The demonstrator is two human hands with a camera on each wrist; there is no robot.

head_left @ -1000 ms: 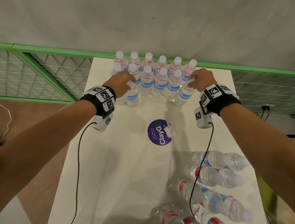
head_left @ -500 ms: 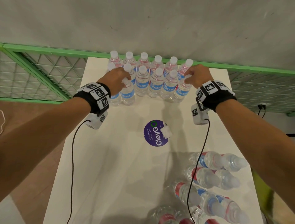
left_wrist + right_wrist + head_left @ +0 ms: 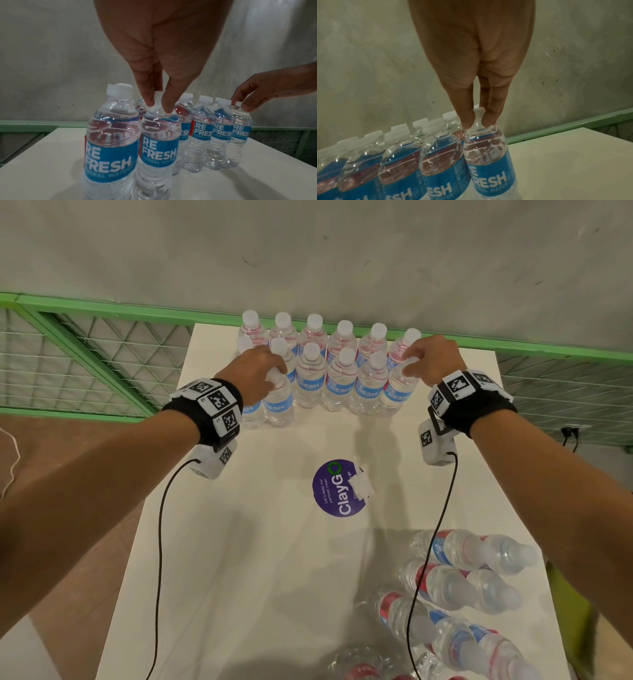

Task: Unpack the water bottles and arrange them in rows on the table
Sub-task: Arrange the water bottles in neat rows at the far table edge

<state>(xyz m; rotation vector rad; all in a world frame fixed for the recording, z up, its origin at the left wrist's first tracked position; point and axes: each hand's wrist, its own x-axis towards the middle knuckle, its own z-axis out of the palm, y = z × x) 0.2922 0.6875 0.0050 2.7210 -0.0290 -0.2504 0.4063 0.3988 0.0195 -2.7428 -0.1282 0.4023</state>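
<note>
Left hand (image 3: pixel 255 373) pinching one upright bottle (image 3: pixel 279 402) by its cap, right hand (image 3: pixel 432 361) pinching another (image 3: pixel 399 390), caps up.

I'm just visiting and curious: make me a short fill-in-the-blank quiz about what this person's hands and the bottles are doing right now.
1. The left hand pinches a standing bottle by its ____.
2. The right hand pinches the bottle at the ____ end of the front row.
3. The unpacked-yet-unsorted bottles near the person are ____ on the table.
4. The round sticker reads ____.

Missing words: cap; right; lying; ClayGo
</note>
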